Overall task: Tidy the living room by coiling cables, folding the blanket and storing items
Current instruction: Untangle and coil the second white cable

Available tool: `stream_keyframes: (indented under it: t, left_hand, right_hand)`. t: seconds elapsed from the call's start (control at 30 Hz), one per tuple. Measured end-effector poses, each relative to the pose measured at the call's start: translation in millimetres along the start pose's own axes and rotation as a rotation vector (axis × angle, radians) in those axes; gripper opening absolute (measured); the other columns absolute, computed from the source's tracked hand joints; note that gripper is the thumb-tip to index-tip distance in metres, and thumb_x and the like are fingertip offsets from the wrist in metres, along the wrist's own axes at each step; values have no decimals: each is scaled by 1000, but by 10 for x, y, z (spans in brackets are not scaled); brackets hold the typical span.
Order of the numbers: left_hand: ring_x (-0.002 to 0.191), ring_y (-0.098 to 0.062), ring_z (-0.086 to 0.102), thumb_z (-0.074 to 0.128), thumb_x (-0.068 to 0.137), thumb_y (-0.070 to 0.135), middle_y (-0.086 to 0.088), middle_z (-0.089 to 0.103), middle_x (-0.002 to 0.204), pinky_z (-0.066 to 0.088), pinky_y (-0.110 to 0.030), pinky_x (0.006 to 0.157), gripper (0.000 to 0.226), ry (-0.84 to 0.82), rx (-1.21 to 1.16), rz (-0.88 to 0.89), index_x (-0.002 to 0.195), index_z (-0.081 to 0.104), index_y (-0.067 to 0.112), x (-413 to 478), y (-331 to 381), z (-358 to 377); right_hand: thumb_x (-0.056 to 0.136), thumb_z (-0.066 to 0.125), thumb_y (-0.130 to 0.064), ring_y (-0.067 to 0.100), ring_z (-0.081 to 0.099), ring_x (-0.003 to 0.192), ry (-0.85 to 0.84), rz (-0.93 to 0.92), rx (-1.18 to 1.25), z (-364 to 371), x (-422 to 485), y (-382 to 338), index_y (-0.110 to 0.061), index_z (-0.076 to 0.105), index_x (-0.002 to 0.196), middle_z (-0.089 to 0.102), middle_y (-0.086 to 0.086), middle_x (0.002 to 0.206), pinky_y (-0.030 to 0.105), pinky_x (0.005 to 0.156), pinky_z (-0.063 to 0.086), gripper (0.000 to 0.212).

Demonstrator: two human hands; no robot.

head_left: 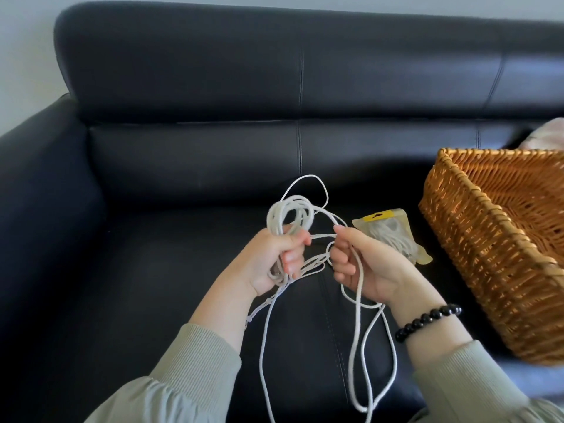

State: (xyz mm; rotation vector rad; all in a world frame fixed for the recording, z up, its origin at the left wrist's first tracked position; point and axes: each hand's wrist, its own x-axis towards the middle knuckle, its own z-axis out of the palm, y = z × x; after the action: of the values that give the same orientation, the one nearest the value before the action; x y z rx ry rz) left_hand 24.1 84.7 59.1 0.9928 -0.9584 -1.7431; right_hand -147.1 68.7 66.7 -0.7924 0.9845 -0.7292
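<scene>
A long white cable (290, 213) is partly wound into a small coil above my left hand (276, 259), which grips the coil in a fist. My right hand (363, 264) pinches a strand of the same cable between thumb and fingers, just right of the left hand. Loose loops of the cable hang down between my forearms toward the bottom edge. Both hands hover over the seat of a black leather sofa (183, 239). A wicker basket (500, 257) sits on the seat to the right.
A small clear plastic pouch with a yellow header (390, 230), holding another white cable, lies on the seat between my right hand and the basket. A pale cloth (546, 135) shows behind the basket at the right edge. The sofa backrest rises behind.
</scene>
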Motion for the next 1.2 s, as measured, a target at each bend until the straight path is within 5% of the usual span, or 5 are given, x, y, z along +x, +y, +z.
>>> stream_keyframes:
  t: [0.4, 0.57, 0.83, 0.93, 1.2]
  left_hand:
    - [69, -14, 62, 59, 96, 20, -6, 59, 76, 55, -25, 64, 19, 663, -638, 65, 86, 58, 5, 57, 119, -107]
    - [114, -32, 61, 39, 104, 23, -17, 65, 117, 48, -49, 94, 20, 444, -692, 125, 114, 47, 8, 51, 92, -113]
    - [69, -20, 72, 44, 103, 23, -11, 71, 70, 53, -43, 92, 26, 518, -764, 178, 91, 54, 3, 10, 124, -95]
    - [44, -10, 59, 52, 99, 24, -3, 59, 54, 56, -33, 66, 26, 612, -746, 144, 83, 56, 4, 54, 133, -136]
    - [39, -8, 43, 53, 99, 20, 1, 44, 53, 45, -24, 48, 18, 692, -276, 134, 90, 65, 10, 122, 60, -197]
  right_hand:
    - [96, 48, -5, 6, 26, 38, 26, -200, -417, 102, 16, 154, -5, 64, 90, 43, 1, 54, 17, 37, 19, 16]
    - [95, 54, -13, 4, 31, 34, 147, -355, -749, 172, 16, 207, -14, 70, 82, 42, -5, 44, 12, 38, 27, 21]
    - [91, 61, -22, 5, 43, 43, 33, -289, -1021, 222, 32, 246, -24, 75, 84, 52, -13, 44, 14, 49, 36, 16]
    - [91, 62, -25, 11, 61, 65, 42, -373, -1095, 240, 27, 262, -26, 75, 88, 70, -2, 73, 20, 61, 48, 14]
    - [91, 61, -23, 12, 58, 70, 125, -695, -1249, 220, -44, 262, -17, 73, 83, 67, -1, 71, 26, 65, 46, 16]
